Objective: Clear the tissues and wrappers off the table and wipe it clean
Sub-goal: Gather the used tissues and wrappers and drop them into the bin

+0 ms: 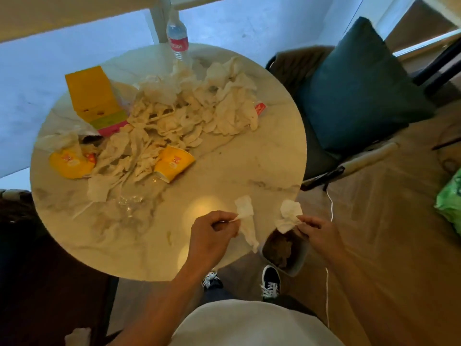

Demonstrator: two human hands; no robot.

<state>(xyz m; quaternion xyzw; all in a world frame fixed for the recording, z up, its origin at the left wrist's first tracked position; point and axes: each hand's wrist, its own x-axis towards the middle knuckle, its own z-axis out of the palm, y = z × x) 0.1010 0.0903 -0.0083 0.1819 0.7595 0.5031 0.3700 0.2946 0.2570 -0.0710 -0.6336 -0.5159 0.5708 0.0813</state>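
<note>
The move ahead turns on how each held tissue sits relative to the small grey rectangular waste bin [287,250] standing on the floor just off the near right edge of the round pale marble-look bench [224,176]. The right hand [318,229] is the nearer one: it pinches a crumpled white tissue [289,216] between thumb and fingertips, and that tissue hangs almost directly over the bin's far rim, so a release there would likely land it inside. The left hand [212,236] pinches a longer, twisted white tissue [245,224] at its upper end; the tissue's long axis runs downward and toward the person, its lower tip hanging at the bench edge just beside the bin's left rim. By my reading this hand needs a short shift rightward before letting go.

Most of the work remains farther off. A wide heap of crumpled white tissues [179,113] covers the bench's far half, well apart from both hands, mixed with a tipped yellow paper cup [174,164], a flattened yellow wrapper [71,164] and a yellow carton [93,96]. A clear plastic water bottle [177,36] stands at the far edge. Wiping has not begun, as I judge it.
</note>
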